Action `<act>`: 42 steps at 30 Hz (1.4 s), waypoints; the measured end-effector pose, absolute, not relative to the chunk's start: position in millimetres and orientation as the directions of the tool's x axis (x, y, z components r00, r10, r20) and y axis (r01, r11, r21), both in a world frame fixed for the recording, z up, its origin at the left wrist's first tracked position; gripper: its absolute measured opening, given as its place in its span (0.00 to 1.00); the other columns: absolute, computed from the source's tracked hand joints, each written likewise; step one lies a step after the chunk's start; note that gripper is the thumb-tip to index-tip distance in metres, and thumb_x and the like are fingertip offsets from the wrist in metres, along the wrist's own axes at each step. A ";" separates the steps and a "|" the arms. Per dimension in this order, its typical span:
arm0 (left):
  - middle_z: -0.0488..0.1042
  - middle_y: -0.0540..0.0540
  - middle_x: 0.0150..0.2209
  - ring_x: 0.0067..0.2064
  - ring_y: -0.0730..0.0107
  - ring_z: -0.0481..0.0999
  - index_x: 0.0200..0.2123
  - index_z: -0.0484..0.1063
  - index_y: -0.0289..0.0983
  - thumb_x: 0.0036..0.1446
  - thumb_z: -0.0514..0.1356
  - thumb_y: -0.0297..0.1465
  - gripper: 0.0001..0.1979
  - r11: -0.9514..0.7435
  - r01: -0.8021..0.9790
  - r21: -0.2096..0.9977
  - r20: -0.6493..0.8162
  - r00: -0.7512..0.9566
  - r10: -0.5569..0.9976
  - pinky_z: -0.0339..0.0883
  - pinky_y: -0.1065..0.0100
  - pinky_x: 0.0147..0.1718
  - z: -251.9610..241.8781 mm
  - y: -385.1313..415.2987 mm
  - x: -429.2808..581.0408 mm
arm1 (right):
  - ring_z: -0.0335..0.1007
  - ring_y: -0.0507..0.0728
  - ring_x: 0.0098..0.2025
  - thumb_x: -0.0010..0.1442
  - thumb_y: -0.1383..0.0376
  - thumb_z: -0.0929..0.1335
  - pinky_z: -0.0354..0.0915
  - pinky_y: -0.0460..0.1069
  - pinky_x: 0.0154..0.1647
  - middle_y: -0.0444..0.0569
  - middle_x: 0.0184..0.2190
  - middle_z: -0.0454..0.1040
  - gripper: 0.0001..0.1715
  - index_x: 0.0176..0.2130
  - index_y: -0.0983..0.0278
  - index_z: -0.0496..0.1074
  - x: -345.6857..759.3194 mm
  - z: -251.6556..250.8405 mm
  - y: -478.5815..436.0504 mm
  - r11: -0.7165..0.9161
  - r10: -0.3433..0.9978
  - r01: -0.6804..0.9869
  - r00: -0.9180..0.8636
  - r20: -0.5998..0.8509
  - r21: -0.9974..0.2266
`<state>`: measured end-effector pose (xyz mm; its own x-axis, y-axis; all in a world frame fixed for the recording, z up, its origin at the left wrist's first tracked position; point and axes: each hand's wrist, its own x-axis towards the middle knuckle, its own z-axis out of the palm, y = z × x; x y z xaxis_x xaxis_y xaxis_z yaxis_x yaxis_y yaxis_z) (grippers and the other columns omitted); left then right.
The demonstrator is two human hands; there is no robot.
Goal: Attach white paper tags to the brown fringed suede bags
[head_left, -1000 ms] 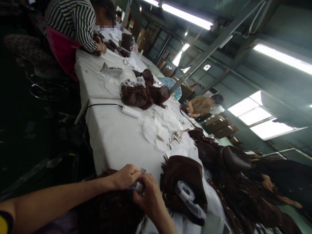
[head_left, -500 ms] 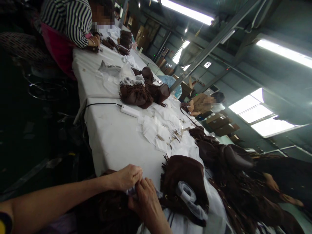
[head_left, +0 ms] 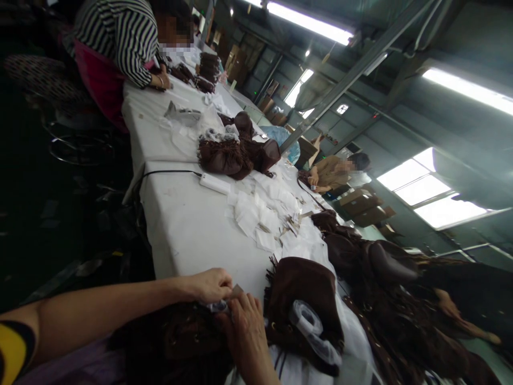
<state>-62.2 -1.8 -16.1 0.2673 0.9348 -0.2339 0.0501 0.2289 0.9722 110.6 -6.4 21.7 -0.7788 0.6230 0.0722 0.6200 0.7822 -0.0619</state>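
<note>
My left hand (head_left: 212, 286) is closed in a pinch above a dark brown bag (head_left: 180, 334) lying close to my body. Right beside it, my right hand (head_left: 247, 326) has its fingers bent around clear plastic wrapping (head_left: 218, 306) at the bag's top. A small greyish-tan piece (head_left: 237, 290) pokes up between the two hands; its kind is unclear. What the left fingertips pinch is hidden. To the right of my hands lies another brown fringed bag (head_left: 300, 280), with a plastic-wrapped coil (head_left: 308, 318) on it.
White paper pieces (head_left: 256, 208) are scattered over the white-covered table (head_left: 172, 214). Beyond them is a heap of brown bags (head_left: 228, 155) and a white power strip (head_left: 215, 184). More bags (head_left: 368, 256) pile up on the right. Several co-workers stand or sit around the table.
The small greyish-tan piece now shows between my hands. My left hand has shifted slightly left, and my right hand has turned a little more upright.
</note>
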 end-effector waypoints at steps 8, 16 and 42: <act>0.66 0.50 0.22 0.25 0.70 0.65 0.23 0.62 0.38 0.55 0.52 0.35 0.11 0.179 0.098 0.979 -0.194 0.177 0.965 0.58 0.70 0.26 -10.8 -1.7 -59.2 | 0.65 0.61 0.39 0.55 0.70 0.70 0.61 0.54 0.37 0.47 0.39 0.72 0.19 0.46 0.57 0.67 109.6 23.3 -14.2 0.767 0.641 0.627 -0.759 0.115 -0.132; 0.64 0.54 0.19 0.19 0.77 0.58 0.26 0.70 0.34 0.46 0.60 0.41 0.14 0.234 0.042 0.971 -0.232 0.379 0.896 0.50 0.73 0.19 -11.1 -1.8 -71.6 | 0.65 0.61 0.37 0.51 0.73 0.70 0.63 0.55 0.34 0.48 0.36 0.70 0.21 0.44 0.56 0.69 105.9 17.8 -12.7 0.747 0.665 0.650 -0.723 0.187 -0.140; 0.60 0.55 0.20 0.24 0.75 0.58 0.22 0.60 0.37 0.54 0.53 0.34 0.11 -0.009 0.081 0.997 -0.004 0.162 0.987 0.49 0.72 0.24 10.8 -20.2 -72.1 | 0.67 0.55 0.39 0.62 0.69 0.63 0.62 0.51 0.43 0.45 0.35 0.68 0.07 0.37 0.58 0.70 98.9 50.9 -19.3 0.655 0.725 0.672 -0.688 0.035 -0.346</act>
<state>-72.1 -20.2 10.8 0.1618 0.9868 -0.0038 0.0808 -0.0094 0.9967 98.9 -19.3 50.9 -0.6882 0.7247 0.0350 0.6721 0.6549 -0.3456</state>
